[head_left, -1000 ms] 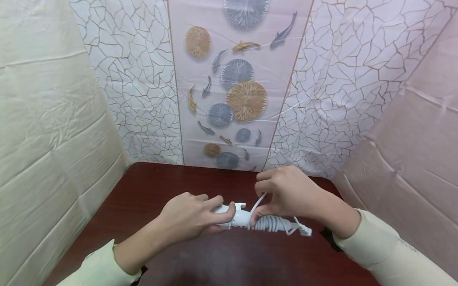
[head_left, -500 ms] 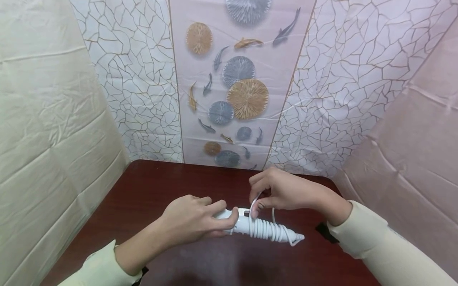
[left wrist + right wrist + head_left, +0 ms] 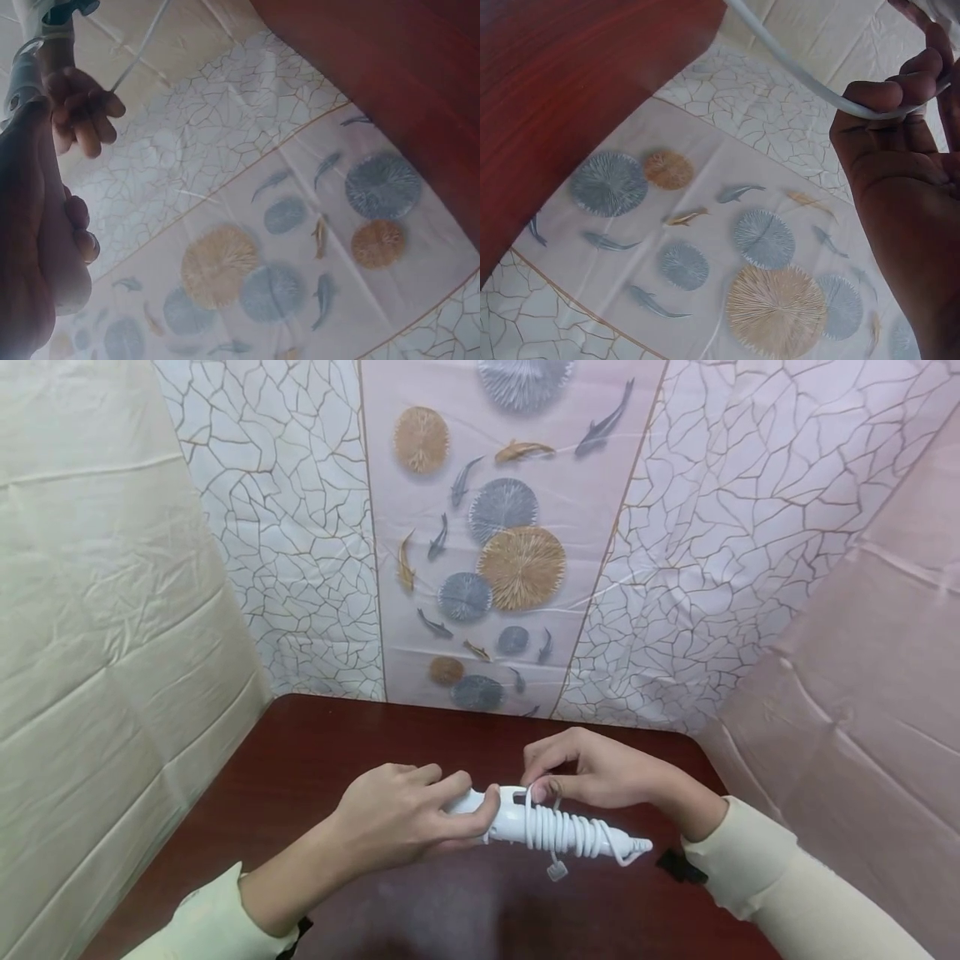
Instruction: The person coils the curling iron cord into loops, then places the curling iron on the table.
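Observation:
A white wand-shaped corded appliance (image 3: 512, 821) is held over the table in the head view, its exact kind unclear. Several turns of white cord (image 3: 573, 833) circle its right part, which tapers to a ribbed tip. My left hand (image 3: 408, 810) grips the thick left end, covering much of it; the left wrist view shows the rounded body (image 3: 67, 262) in the palm. Just above the body, my right hand (image 3: 596, 770) pinches the cord near the leftmost turn. Cord (image 3: 802, 75) also runs across its curled fingers in the right wrist view. A small plug (image 3: 557, 870) dangles below the coils.
Beneath the hands lies a dark red-brown table (image 3: 337, 739). A patterned cloth backdrop (image 3: 465, 627) with fish and round motifs stands behind it. Pale cloth walls (image 3: 112, 610) close in the left and right sides.
My right hand has carried the cord around the appliance and come lower, close to the body. The plug has swung from the right tip to below the coils. My left hand keeps its grip.

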